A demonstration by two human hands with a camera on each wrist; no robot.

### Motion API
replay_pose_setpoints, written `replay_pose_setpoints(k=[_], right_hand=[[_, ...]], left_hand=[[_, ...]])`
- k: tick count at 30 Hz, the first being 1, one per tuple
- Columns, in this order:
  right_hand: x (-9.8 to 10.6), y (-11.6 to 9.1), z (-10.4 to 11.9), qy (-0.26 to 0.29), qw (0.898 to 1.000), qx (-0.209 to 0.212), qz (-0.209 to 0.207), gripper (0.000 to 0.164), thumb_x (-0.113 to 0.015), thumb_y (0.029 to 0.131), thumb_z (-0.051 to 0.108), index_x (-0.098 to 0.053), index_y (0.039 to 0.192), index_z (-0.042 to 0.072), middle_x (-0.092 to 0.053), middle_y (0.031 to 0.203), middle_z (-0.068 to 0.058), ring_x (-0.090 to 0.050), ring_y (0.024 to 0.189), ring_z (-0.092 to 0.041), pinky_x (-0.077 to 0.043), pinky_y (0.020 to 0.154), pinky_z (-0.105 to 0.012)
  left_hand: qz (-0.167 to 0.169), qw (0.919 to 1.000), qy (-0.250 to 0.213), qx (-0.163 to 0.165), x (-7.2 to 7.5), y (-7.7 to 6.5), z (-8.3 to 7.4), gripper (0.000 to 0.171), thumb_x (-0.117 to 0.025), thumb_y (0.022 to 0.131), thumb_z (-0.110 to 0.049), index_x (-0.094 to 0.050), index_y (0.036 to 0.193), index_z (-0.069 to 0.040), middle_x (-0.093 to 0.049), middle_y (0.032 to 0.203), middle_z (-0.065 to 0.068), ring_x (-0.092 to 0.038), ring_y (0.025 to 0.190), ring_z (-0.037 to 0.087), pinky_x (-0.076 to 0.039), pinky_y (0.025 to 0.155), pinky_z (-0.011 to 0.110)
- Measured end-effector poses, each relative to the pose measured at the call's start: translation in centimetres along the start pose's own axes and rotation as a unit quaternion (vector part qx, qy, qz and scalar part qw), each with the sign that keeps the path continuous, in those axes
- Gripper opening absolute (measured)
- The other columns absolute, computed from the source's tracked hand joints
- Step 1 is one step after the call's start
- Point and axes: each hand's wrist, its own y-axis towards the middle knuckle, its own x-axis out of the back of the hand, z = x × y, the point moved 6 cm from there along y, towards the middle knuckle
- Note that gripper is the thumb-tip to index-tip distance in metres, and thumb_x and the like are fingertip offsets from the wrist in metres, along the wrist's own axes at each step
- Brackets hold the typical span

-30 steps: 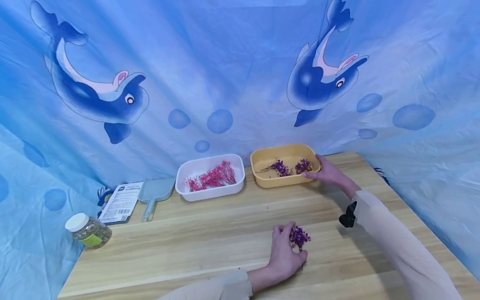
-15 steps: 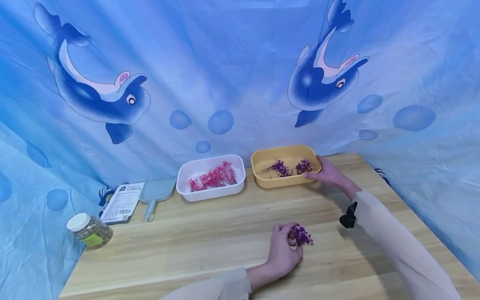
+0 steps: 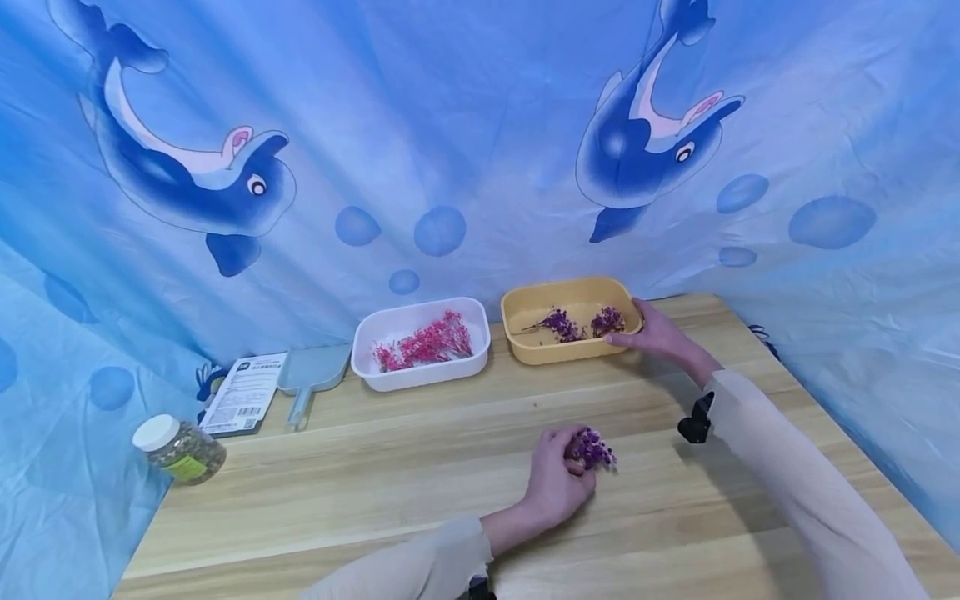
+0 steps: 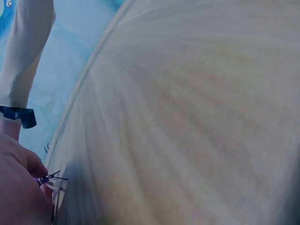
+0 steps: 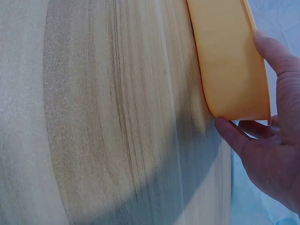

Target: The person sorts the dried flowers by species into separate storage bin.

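Note:
My left hand (image 3: 555,483) holds a small bunch of purple dried flowers (image 3: 595,451) over the front part of the wooden table. Thin dark stems (image 4: 55,177) poke out past the thumb in the left wrist view. At the back right, my right hand (image 3: 663,337) grips the right end of a yellow tray (image 3: 573,353), with the thumb at its near corner (image 5: 220,121). Inside that tray lie two more purple bunches (image 3: 561,324). A white tray (image 3: 423,380) with pink dried flowers (image 3: 429,342) stands left of the yellow one.
Left of the trays lie a light blue dustpan (image 3: 313,371) and a printed card pack (image 3: 243,393). A white-lidded jar (image 3: 182,450) lies tilted near the table's left edge. A blue dolphin-print curtain (image 3: 495,133) hangs behind the table.
My left hand has drawn its fingers closer round the purple bunch, and the stem below it is now hidden in the head view. My right hand stays on the yellow tray.

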Motion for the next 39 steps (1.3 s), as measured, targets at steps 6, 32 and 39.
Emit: replay_pose_setpoints(k=[6, 32, 39], right_hand=[[0.0, -0.1, 0.0, -0.005, 1.000, 0.002, -0.002, 0.111, -0.077, 0.086, 0.044, -0.008, 0.154, -0.010, -0.035, 0.143, -0.041, -0.039, 0.129, -0.056, -0.031, 0.107, -0.065], [0.0, 0.0, -0.1, -0.013, 1.000, 0.000, -0.010, 0.109, -0.077, 0.087, 0.044, -0.011, 0.155, -0.009, -0.037, 0.143, -0.040, -0.039, 0.129, -0.055, -0.031, 0.107, -0.064], [0.0, 0.0, -0.2, 0.000, 1.000, -0.004, -0.006, 0.109, -0.078, 0.086, 0.042, -0.010, 0.155, -0.008, -0.039, 0.141, -0.040, -0.040, 0.129, -0.055, -0.030, 0.107, -0.065]], left_hand=[[0.013, 0.9997, -0.012, 0.015, 0.8, 1.0, 0.1, 0.071, -0.072, 0.066, 0.021, -0.058, 0.132, 0.000, -0.051, 0.110, 0.011, -0.056, 0.069, 0.005, -0.055, 0.064, 0.018], [0.007, 0.9982, -0.009, -0.058, 4.1, 8.2, -3.8, 0.070, -0.072, 0.071, 0.016, -0.054, 0.137, 0.002, -0.050, 0.116, 0.020, -0.062, 0.087, 0.019, -0.056, 0.074, 0.021], [-0.009, 0.9984, 0.018, -0.054, 5.0, 10.9, -5.0, 0.071, -0.073, 0.073, 0.013, -0.054, 0.139, -0.001, -0.052, 0.113, 0.017, -0.065, 0.088, 0.024, -0.056, 0.075, 0.020]])
